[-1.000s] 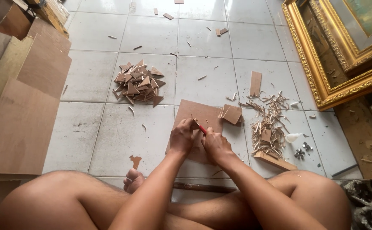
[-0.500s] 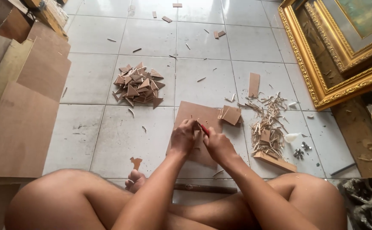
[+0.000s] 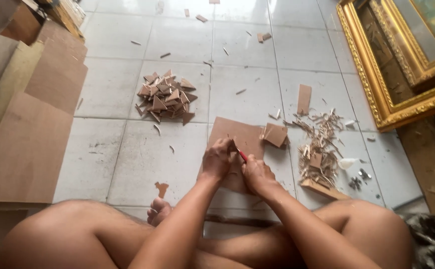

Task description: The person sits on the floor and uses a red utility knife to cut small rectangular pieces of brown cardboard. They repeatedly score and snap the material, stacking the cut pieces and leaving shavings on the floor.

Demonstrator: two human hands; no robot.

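Head view: right hand [image 3: 258, 173] is still gripping the red-handled knife [image 3: 242, 155], barely shifting; left hand [image 3: 217, 160] is pressing flat brown cardboard sheet [image 3: 237, 137], fingers curled.

Two hands [image 3: 237, 167], one red cutter [image 3: 242, 155], one brown board [image 3: 237, 137], two gilt frames [image 3: 377, 79].

A flat brown board sheet [image 3: 237, 144] lies on the tiles; a red-handled knife [image 3: 242, 155] rests tilted against it.

Brown board sheet [image 3: 237, 137]; red-handled cutter [image 3: 242, 156]; pale grey floor tiles [image 3: 127, 164] (dark grout grid); ornate gold frame [image 3: 377, 79].
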